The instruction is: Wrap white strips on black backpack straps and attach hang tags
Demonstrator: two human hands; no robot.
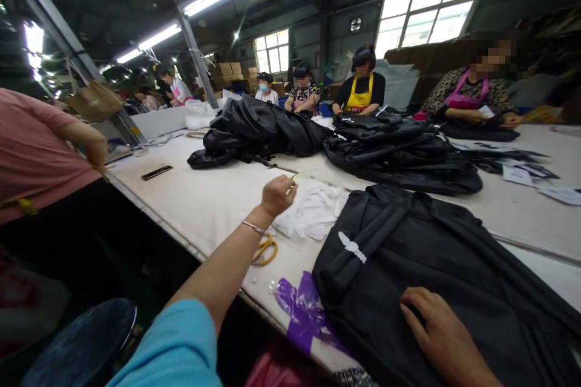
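Observation:
My left hand (278, 194) is raised over the left edge of a pile of white strips (313, 208). Its fingers are pinched together, and whatever they grip is too small to make out. A black backpack (408, 254) lies in front of me at the right, with a white tag (351, 246) around one of its straps. My right hand (433, 323) rests on the backpack's fabric, palm down, fingers stretched out and holding nothing. Below my left wrist are yellow-handled scissors (265, 251), partly hidden by my arm. Beside the backpack lies a purple and clear plastic packet (302, 308).
Black bags are heaped across the table (200, 205), in a left pile (258, 126) and a right pile (399, 148). A dark phone-like object (157, 172) lies at the left. Several people work opposite; a person in pink (45, 151) stands left, near a round stool (82, 344).

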